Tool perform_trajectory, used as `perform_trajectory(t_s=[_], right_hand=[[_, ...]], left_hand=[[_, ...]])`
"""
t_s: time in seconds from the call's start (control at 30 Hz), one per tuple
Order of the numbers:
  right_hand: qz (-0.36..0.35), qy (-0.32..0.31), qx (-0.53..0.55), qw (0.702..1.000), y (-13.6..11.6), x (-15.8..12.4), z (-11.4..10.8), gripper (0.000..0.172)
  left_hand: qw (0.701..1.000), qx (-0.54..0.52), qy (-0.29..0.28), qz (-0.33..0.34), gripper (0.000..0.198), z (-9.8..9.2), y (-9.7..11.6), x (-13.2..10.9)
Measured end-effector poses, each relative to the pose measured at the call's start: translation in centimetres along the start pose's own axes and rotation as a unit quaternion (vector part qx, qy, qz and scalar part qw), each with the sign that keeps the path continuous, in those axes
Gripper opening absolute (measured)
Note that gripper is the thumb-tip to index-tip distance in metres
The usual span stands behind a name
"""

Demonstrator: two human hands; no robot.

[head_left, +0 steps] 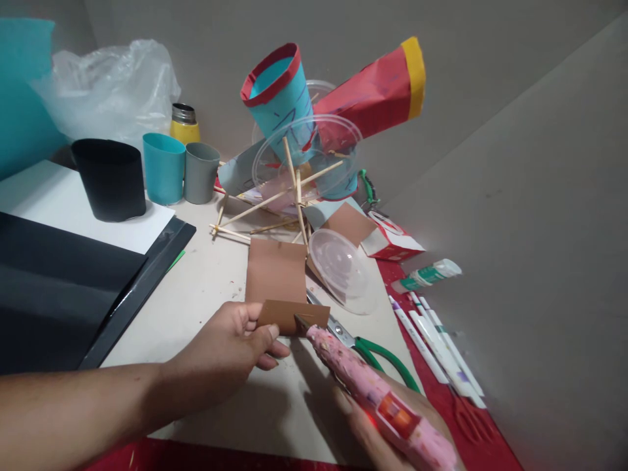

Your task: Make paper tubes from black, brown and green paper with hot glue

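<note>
My left hand [240,337] pinches a small brown card strip [282,314] between thumb and fingers at its left end. My right hand [383,425] grips a pink hot glue gun [363,386] with a glowing orange-red switch. Its dark nozzle touches or nearly touches the strip's face; I cannot tell which. Behind the strip lies a larger brown card piece [275,268]. Scissors with green handles [366,347] rest partly hidden under the glue gun. A clear plastic lid [338,265] is just beyond them.
Thin wooden sticks [260,203] stand joined below a blue paper cup [282,104] and a red paper tube [370,98]. Black [108,183], turquoise [164,171] and grey cups [201,176] stand at left. Markers [436,347] and a glue stick [429,275] lie right.
</note>
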State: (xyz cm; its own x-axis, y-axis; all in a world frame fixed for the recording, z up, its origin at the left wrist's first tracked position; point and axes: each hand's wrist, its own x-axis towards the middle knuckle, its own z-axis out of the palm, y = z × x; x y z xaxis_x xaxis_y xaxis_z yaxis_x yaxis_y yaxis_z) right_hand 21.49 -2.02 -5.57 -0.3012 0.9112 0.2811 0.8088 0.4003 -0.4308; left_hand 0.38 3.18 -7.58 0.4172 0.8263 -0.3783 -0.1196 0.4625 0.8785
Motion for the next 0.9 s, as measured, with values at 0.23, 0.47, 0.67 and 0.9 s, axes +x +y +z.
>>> perform_trajectory(t_s=[0.23,0.47,0.67,0.9], right_hand=[[-0.002,-0.027,-0.006,1.000,0.1,0.4,0.3,0.053],[0.000,-0.029,-0.002,1.000,0.1,0.5,0.4,0.050],[-0.002,-0.024,0.011,1.000,0.1,0.4,0.6,0.049],[-0.009,-0.036,0.008,0.999,0.7,0.1,1.3,0.050]], left_hand=[[1.000,0.002,0.003,-0.002,0.033,0.0,0.1,0.0],[1.000,0.004,0.005,-0.004,0.032,0.1,0.1,0.0],[1.000,-0.007,0.002,-0.003,0.032,0.1,0.2,-0.1],[1.000,-0.003,0.002,-0.009,0.030,0.1,0.3,0.0]])
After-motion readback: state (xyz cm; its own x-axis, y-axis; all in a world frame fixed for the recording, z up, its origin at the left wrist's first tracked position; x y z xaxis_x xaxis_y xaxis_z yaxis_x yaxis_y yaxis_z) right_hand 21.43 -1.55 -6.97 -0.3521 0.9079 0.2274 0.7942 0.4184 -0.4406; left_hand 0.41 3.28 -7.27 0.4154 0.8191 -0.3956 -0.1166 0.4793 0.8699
